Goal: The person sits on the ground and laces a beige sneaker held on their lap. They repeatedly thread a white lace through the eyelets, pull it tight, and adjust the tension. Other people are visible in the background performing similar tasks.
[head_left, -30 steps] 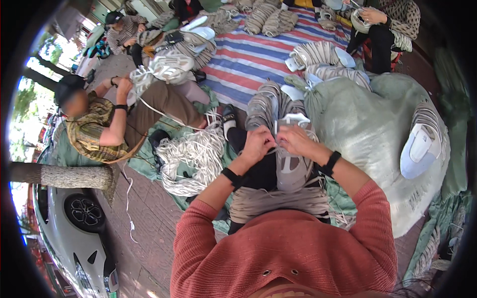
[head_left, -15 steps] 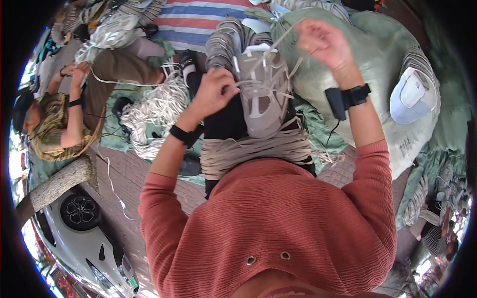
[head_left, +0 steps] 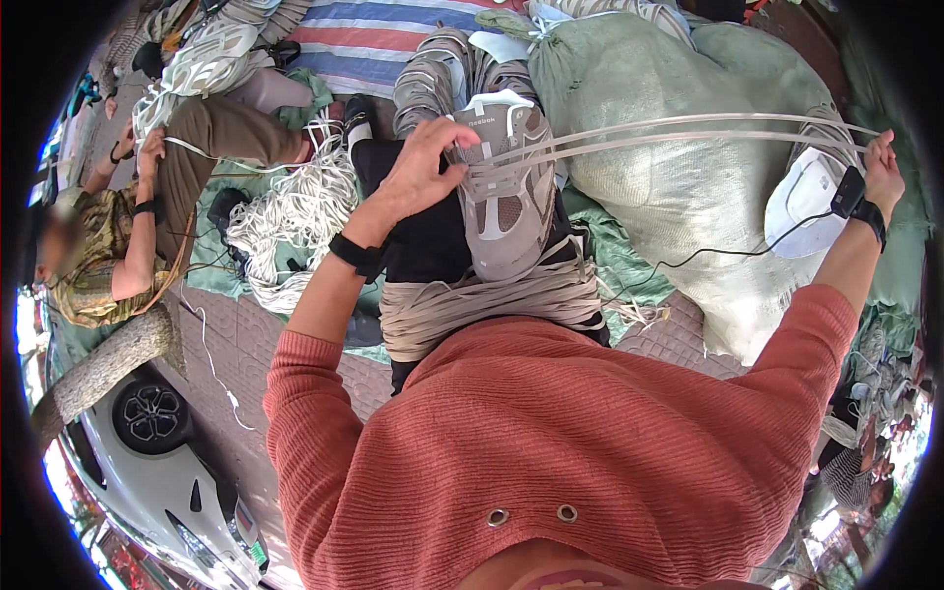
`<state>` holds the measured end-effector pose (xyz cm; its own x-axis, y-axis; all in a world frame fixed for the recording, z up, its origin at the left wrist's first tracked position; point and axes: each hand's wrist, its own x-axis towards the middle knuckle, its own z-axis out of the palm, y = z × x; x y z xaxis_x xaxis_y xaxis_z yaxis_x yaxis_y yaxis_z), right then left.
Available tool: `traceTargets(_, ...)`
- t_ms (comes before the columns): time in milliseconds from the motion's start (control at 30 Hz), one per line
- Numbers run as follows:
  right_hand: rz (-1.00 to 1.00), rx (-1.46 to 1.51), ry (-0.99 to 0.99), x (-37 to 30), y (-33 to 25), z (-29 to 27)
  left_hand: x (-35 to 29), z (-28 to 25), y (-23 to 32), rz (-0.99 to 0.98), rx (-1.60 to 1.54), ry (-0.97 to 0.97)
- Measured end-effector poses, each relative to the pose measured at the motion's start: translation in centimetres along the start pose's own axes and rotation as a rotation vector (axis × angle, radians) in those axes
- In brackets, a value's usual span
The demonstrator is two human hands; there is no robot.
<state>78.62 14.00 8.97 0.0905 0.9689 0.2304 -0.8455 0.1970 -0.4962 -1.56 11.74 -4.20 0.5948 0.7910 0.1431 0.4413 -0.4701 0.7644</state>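
A grey-beige shoe upper (head_left: pixel 503 216) lies across my lap, its toe pointing toward me. My left hand (head_left: pixel 418 175) holds its left edge with bent fingers and the thumb beside the eyelets. Far out to the right, my right hand (head_left: pixel 885 169) is closed on a pale shoelace (head_left: pixel 678 138). Two strands of that lace run taut from the upper's eyelets across to the right hand. A thick bundle of beige laces (head_left: pixel 492 303) lies over my thighs, close to my waist.
A large pale-green woven sack (head_left: pixel 669 206) stands at the right, with stacked uppers (head_left: pixel 811 197) against it. White cord (head_left: pixel 300 211) is heaped at the left, near a seated person (head_left: pixel 123 226) handling laces. A striped sheet (head_left: pixel 364 39) spreads ahead; a car (head_left: pixel 162 472) stands lower left.
My right hand has swung far to the right, drawing the lace strands out straight. My left hand has shifted from the lace onto the upper's edge.
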Motion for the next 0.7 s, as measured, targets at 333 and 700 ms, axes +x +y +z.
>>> traceTargets(333, 0.507, -1.293, 0.264, -7.1, 34.0, 12.0, 3.0, 3.0, 1.3, 0.082, 0.393, -0.084)
traceTargets(700, 0.331, -1.382, -0.369, -14.0, 51.3, 18.0, -10.6, -13.3, -6.2, -0.433, -1.043, 0.734)
